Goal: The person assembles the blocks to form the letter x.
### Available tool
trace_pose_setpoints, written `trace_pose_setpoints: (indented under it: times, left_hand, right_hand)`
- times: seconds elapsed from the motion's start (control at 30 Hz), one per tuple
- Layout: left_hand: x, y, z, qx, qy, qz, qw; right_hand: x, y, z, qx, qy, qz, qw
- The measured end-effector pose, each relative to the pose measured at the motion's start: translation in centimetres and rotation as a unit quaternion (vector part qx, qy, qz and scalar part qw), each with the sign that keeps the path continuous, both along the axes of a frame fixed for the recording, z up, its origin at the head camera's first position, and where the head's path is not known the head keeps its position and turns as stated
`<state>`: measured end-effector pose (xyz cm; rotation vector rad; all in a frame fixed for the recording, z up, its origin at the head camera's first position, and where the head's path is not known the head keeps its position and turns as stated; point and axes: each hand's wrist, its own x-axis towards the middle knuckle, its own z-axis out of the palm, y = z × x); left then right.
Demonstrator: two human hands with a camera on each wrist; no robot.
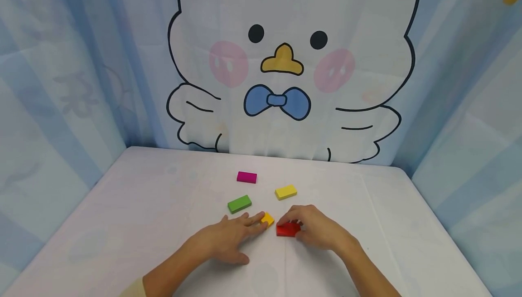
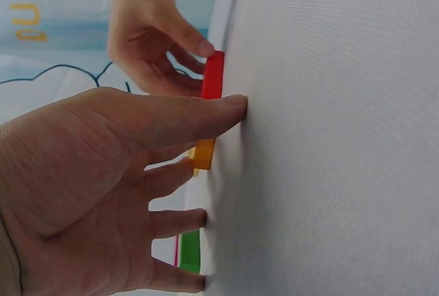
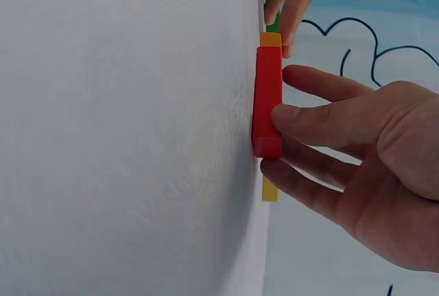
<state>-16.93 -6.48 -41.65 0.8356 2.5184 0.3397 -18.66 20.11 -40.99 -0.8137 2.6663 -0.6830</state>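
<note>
My right hand [image 1: 318, 229] pinches a red block [image 1: 288, 230] on the white table; in the right wrist view the thumb lies against its near face and the other fingers reach behind it. Just left of it is an orange block [image 1: 267, 219], partly covered by my left hand [image 1: 228, 241]. That hand is spread, with straight fingers; its index and middle fingertips reach the orange block, and its thumb points toward the near side. A green block [image 1: 239, 204] lies beyond the left fingers. The left wrist view shows the red block [image 2: 214, 73] lined up near the orange one [image 2: 204, 155].
Farther back on the table [image 1: 163, 215] lie a yellow block [image 1: 286, 192] and a magenta block [image 1: 247, 177]. A curtain [image 1: 285, 129] with a cartoon bird stands along the table's back edge, and blue-white curtains hang at both sides.
</note>
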Motion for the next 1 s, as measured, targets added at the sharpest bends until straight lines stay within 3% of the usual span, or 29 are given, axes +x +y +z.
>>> trace_pose_setpoints:
  times: [1.0]
  left_hand:
    - [-0.1,-0.1,-0.3,0.001,-0.001,0.004,1.0]
  right_hand:
    - [0.9,-1.4,0.2,0.008,0.003,-0.012,0.9999]
